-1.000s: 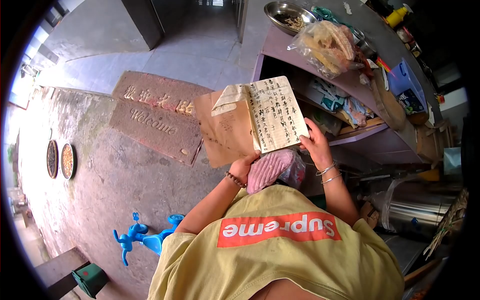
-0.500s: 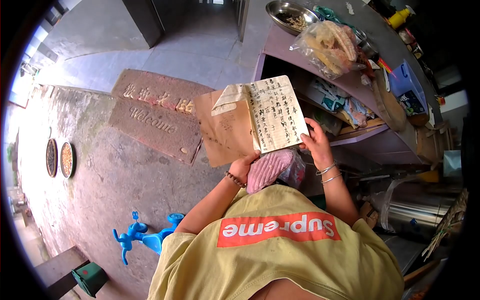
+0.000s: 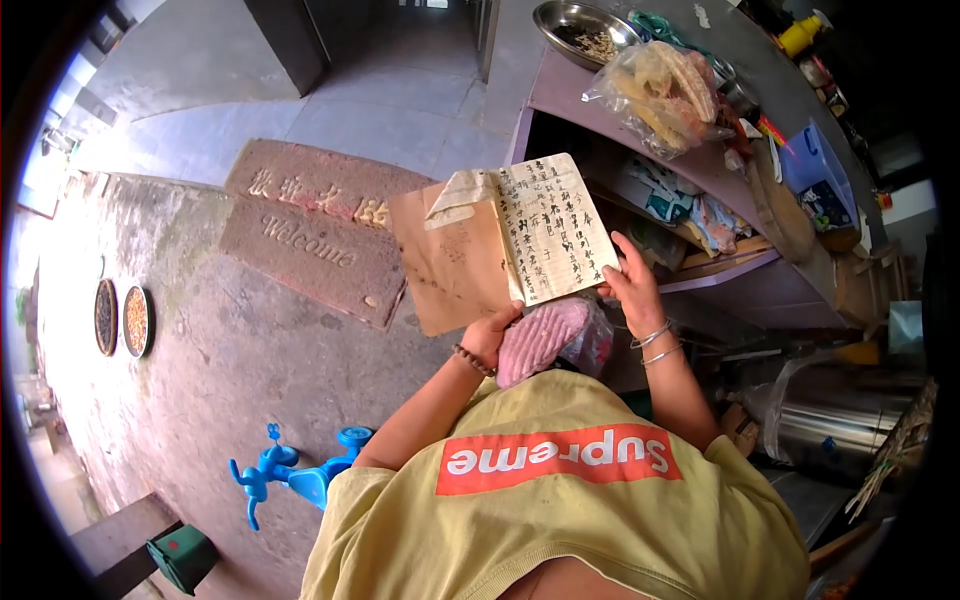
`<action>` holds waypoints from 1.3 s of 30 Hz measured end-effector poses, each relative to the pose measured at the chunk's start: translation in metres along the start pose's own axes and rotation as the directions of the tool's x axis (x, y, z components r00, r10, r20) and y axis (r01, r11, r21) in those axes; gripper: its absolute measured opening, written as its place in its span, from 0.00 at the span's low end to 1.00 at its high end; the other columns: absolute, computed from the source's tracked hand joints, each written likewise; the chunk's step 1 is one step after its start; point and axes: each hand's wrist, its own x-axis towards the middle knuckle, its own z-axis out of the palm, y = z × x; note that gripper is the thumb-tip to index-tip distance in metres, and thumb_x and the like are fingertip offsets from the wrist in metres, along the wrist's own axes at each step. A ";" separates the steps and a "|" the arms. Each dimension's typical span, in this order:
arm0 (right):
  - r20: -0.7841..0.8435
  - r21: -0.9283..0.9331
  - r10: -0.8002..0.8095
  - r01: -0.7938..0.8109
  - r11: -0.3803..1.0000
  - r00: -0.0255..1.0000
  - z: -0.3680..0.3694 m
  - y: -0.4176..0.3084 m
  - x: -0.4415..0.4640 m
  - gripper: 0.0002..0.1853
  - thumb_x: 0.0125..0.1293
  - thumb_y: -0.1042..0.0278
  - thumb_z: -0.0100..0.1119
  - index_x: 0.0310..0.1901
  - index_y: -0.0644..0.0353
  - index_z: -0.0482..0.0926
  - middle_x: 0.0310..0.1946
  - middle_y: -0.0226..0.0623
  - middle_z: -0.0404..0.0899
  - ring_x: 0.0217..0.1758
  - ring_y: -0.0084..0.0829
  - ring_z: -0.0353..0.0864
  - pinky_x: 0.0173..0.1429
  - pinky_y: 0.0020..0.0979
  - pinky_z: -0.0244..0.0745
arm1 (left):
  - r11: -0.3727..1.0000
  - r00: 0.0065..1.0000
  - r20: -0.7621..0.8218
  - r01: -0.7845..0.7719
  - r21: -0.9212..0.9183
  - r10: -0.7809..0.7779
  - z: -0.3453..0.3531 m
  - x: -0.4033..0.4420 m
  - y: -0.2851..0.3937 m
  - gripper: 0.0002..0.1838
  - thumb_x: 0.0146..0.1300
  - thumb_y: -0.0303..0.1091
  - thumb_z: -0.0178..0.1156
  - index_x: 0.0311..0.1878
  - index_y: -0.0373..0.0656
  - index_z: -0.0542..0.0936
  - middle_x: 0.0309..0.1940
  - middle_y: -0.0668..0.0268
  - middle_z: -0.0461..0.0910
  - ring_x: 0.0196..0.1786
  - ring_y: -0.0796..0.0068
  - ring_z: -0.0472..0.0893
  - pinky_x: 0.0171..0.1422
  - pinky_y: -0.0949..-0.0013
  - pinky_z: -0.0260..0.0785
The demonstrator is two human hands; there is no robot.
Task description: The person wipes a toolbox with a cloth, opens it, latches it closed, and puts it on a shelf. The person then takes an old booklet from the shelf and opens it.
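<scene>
An old notebook (image 3: 556, 235) lies open in front of me, its white page covered in columns of handwritten characters. Its brown cover (image 3: 450, 270) is worn and spread to the left, with a folded flap of paper at the top. My left hand (image 3: 489, 334), with a beaded bracelet at the wrist, pinches the bottom edge near the spine. On the right, my right hand (image 3: 631, 285) grips the page's lower right edge, thumb on top; two bangles circle that wrist. Below the notebook shows a pink ribbed slipper-like thing (image 3: 543, 343).
A brown welcome mat (image 3: 310, 250) lies on the concrete floor. To the right, a cluttered cabinet (image 3: 735, 285) carries a metal bowl (image 3: 585, 30) and a clear bag of food (image 3: 660, 95). A blue toy tricycle (image 3: 310, 485) stands left; two round trays (image 3: 137, 320) lie farther off.
Hardly anything differs. The whole view has shifted very slightly, and both hands keep the same hold on the open notebook.
</scene>
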 end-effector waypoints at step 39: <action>-0.072 0.038 0.065 -0.062 0.997 0.995 -0.001 0.014 -0.003 0.26 0.59 0.71 0.50 0.59 0.63 0.57 0.42 0.31 0.72 0.38 0.16 0.70 0.36 0.17 0.66 | 0.990 0.999 0.034 0.003 0.144 -0.008 -0.016 0.005 -0.004 0.16 0.61 0.38 0.48 0.43 0.32 0.70 0.40 0.57 0.74 0.42 0.67 0.75 0.50 0.66 0.67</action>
